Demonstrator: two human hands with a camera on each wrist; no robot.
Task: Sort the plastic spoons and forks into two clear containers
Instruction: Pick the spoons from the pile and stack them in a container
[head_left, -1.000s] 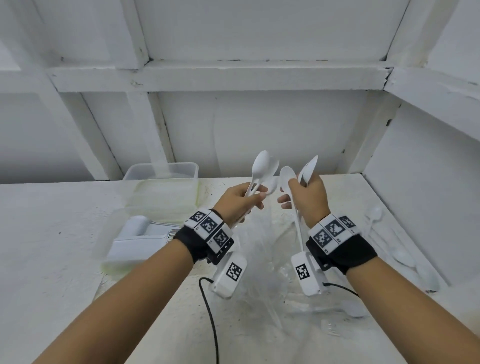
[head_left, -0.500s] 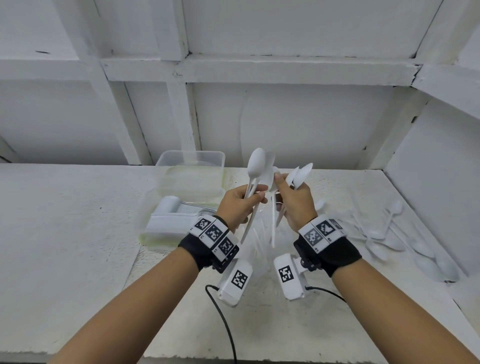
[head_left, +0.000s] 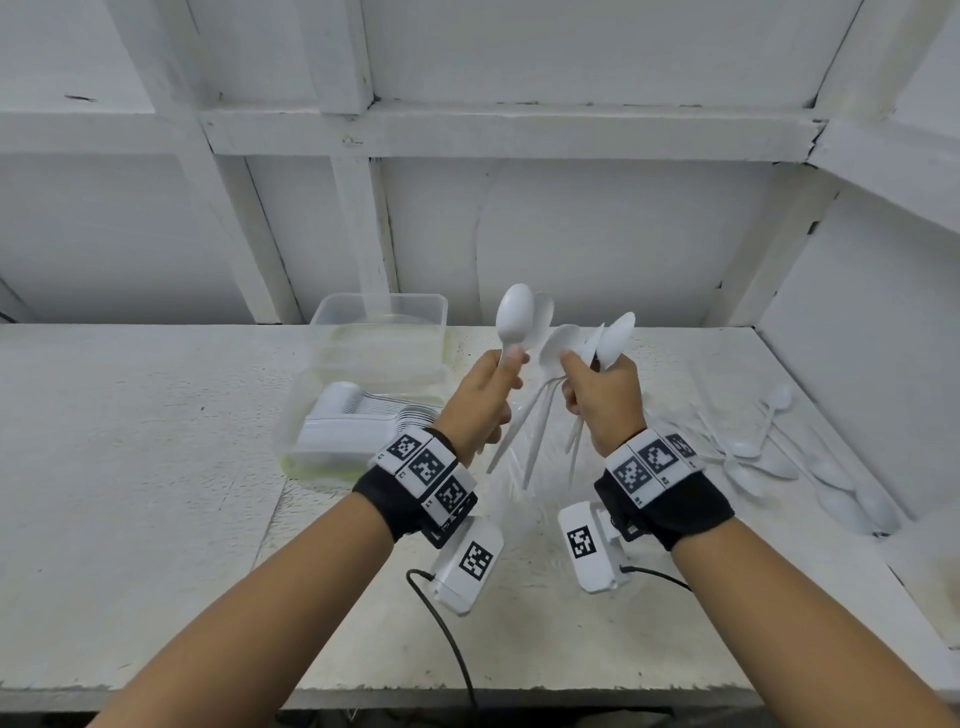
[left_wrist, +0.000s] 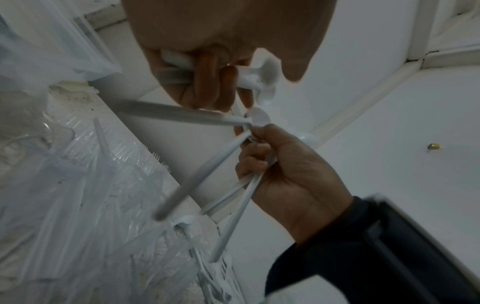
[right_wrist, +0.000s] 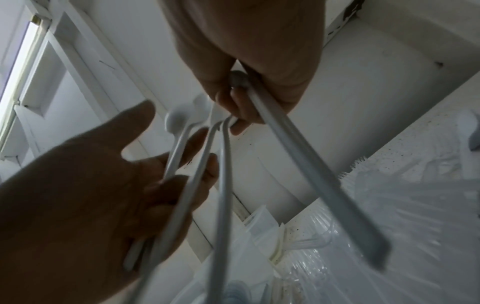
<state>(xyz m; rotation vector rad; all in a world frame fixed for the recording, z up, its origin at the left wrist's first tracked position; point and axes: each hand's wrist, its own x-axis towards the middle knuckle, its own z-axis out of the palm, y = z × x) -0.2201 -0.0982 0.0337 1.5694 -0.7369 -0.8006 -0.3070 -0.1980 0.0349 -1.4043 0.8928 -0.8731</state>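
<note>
Progress check: both hands are full of white spoons right now. My left hand (head_left: 480, 400) is gripping a small bunch (head_left: 516, 322) by the handles, bowls up, and my right hand (head_left: 602, 402) has its own fan of spoons (head_left: 597, 343) clenched the same way, held just beside the left, above the bench (head_left: 156, 467).

Done so far: the nearer clear container (head_left: 332, 441) on my left already has a neat stack of white cutlery in it. The one behind it (head_left: 382, 332) looks pretty much empty.

Left to do: a scatter of loose spoons (head_left: 810, 467) on the right side of the bench, plus a clear bag of forks (left_wrist: 109, 185) under my hands. So I'd say maybe halfway on spoons, and forks not really started.
</note>
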